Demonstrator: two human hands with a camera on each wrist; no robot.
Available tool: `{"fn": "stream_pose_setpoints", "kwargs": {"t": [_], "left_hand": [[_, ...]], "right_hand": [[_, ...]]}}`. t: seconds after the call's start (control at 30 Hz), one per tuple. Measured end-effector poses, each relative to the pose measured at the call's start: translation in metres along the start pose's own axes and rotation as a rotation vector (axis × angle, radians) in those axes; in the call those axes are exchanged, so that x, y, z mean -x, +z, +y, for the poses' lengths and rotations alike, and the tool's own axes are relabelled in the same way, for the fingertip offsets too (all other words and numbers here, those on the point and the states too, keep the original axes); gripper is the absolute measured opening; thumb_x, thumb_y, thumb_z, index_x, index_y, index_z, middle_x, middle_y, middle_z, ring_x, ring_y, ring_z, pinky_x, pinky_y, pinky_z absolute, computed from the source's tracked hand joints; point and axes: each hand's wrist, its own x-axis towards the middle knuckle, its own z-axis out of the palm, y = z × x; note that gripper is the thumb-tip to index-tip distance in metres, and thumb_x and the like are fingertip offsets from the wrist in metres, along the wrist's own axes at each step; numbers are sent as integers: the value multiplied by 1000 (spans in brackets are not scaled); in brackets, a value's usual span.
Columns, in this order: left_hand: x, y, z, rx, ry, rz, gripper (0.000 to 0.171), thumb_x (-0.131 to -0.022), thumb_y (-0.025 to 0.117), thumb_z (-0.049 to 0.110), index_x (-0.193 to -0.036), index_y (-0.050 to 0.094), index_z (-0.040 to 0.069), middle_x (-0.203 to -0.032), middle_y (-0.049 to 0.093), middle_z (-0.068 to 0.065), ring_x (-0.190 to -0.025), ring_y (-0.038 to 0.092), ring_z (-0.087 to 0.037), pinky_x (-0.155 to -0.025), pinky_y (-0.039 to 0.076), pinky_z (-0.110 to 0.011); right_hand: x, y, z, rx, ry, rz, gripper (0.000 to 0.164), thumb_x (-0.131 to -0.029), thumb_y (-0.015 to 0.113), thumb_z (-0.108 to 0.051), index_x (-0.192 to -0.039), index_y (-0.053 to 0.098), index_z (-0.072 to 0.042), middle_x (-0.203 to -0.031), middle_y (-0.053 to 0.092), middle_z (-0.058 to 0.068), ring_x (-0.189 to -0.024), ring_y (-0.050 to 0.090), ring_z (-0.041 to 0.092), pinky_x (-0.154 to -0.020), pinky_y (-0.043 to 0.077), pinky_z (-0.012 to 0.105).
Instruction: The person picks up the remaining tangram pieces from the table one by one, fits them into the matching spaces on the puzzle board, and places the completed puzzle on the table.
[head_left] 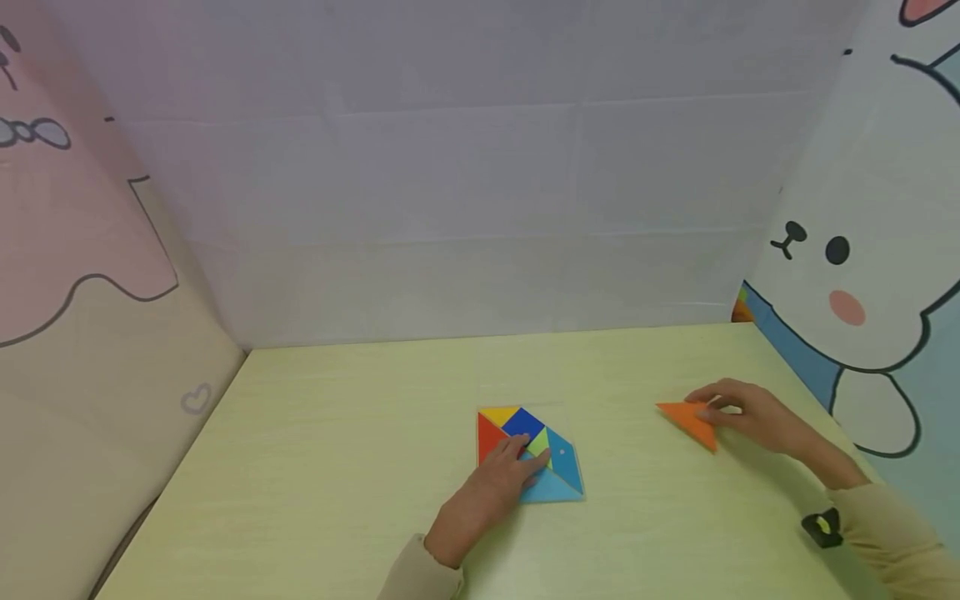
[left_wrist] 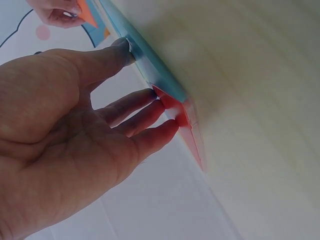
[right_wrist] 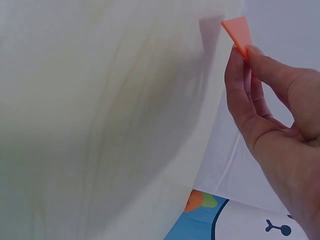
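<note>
Several flat tangram pieces lie together on the table: a red piece [head_left: 489, 437], a yellow piece [head_left: 498, 414], a dark blue piece [head_left: 524, 423], a light green piece [head_left: 541, 442], a blue piece [head_left: 566, 463] and a light blue piece [head_left: 553, 490]. Around them runs a thin clear edge [left_wrist: 200, 152], visible in the left wrist view. My left hand [head_left: 483, 493] rests its spread fingertips on the pieces, covering part of them. Off to the right, my right hand [head_left: 767, 423] pinches an orange triangle [right_wrist: 240, 31] between thumb and fingers, above the table.
The pale yellow table [head_left: 322, 467] meets a white cloth backdrop [head_left: 450, 183] at its far edge. A cloth with a printed white animal [head_left: 885, 250] hangs on the right, a pink and cream one [head_left: 82, 217] on the left. A dark band [head_left: 822, 528] sits by the right cuff.
</note>
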Motion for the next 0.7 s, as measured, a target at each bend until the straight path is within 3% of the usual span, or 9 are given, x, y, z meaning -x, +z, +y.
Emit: {"fn": "stream_pose_setpoints", "kwargs": {"t": [0.7], "left_hand": [[0, 0, 1, -18, 8, 16, 45, -104, 61, 17, -149, 57, 20, -150, 49, -14, -141, 45, -29, -110, 46, -37]], "right_hand": [[-26, 22, -27, -72, -72, -3, 25, -93, 71, 2, -118, 72, 0, -110, 70, 12, -97, 66, 6, -75, 58, 25]]}}
